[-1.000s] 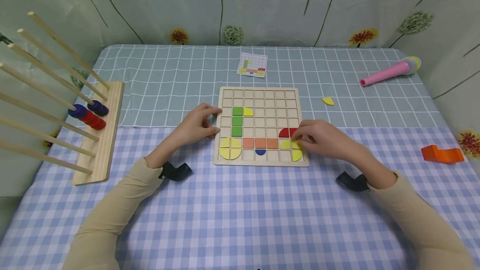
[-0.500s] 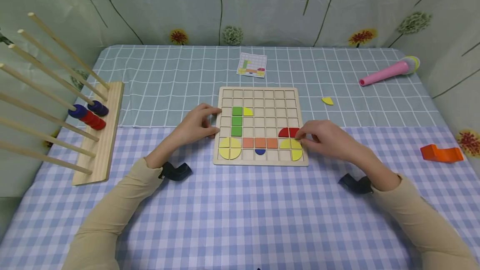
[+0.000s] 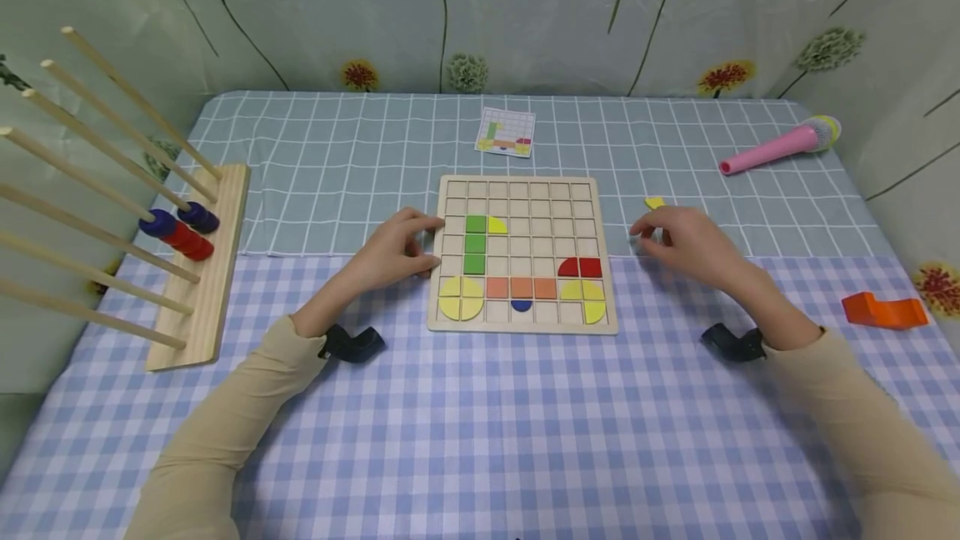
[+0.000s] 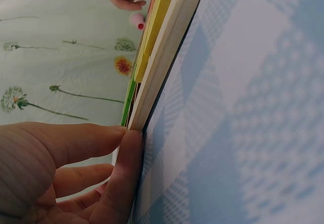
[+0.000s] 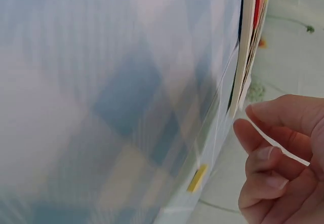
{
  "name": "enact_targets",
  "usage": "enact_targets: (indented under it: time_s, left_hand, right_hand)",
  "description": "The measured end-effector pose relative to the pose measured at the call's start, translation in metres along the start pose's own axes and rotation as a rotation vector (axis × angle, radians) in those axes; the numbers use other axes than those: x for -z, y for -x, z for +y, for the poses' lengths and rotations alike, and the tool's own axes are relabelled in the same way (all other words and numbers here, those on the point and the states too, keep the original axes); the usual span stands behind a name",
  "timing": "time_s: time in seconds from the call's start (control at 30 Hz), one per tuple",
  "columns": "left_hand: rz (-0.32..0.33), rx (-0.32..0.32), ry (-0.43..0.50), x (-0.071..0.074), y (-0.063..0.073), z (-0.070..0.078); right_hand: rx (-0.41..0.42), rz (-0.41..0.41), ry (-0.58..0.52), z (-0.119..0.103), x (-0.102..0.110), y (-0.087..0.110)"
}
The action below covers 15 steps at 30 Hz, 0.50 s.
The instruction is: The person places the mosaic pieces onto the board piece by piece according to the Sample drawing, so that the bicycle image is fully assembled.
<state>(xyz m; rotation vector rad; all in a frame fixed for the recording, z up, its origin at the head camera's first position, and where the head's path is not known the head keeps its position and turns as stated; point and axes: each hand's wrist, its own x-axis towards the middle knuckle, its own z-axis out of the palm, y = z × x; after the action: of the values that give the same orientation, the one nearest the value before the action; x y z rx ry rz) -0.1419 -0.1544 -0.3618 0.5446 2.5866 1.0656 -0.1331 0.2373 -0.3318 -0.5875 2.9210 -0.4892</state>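
My left hand holds the left edge of a wooden grid board. In the left wrist view, the fingertips meet at the board's edge. On the board lie green squares, orange squares, yellow quarter circles, red quarter circles and a blue half circle. To the right of the board, my right hand hovers with loosely bent fingers, thumb and index apart and nothing between them. Just beyond it lies a loose yellow quarter piece, partly hidden by the hand.
A printed pattern card lies behind the board. At left stands a wooden peg rack with tall rods and red and blue rings. A pink toy microphone lies back right, an orange block at far right.
My right hand has left the board's right side, moving right and away from me towards the loose yellow piece. It let go of the yellow pieces there. My left hand stays put.
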Motion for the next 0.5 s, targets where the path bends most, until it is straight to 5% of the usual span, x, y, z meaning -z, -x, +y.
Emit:
enact_targets:
  time_s: [0.23, 0.5]
  left_hand:
    - [0.002, -0.001, -0.005, 0.000, 0.000, 0.000]
    - [0.002, 0.005, -0.011, 0.000, 0.000, 0.000]
  right_hand:
    - [-0.154, 0.003, 0.007, 0.013, 0.013, -0.011]
    - [-0.221, 0.020, 0.004, 0.029, 0.017, -0.021]
